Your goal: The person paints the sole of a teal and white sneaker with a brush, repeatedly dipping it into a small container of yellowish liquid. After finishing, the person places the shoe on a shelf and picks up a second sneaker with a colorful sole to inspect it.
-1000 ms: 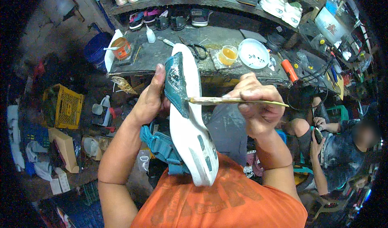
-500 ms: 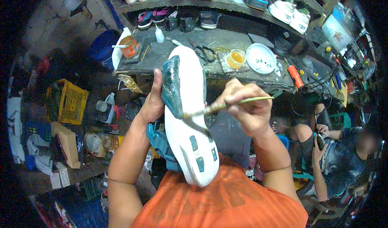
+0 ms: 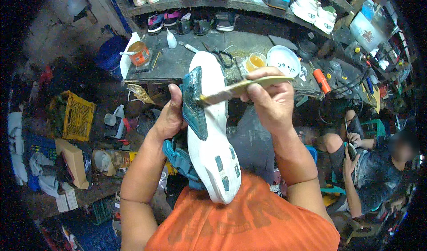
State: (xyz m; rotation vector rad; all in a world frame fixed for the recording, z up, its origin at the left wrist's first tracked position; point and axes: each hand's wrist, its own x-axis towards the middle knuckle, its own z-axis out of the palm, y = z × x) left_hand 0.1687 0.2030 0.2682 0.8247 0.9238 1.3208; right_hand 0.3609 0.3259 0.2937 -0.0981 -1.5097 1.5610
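White-soled sandal with teal straps (image 3: 215, 131): sole up, near end at orange cloth shirt (image 3: 249, 206). Left hand (image 3: 170, 117) grips left edge, thumb pointing far, other fingers hidden behind. Right hand (image 3: 272, 100) pinches slim tan-handled brush (image 3: 231, 91), tip at glossy dark-teal patch (image 3: 192, 84). Open gap between sole's right edge and right forearm (image 3: 293, 155).

Upturned sandal (image 3: 205, 151) and brush (image 3: 227, 92) block middle; free gap between sandal and right forearm (image 3: 294, 157), below brush.
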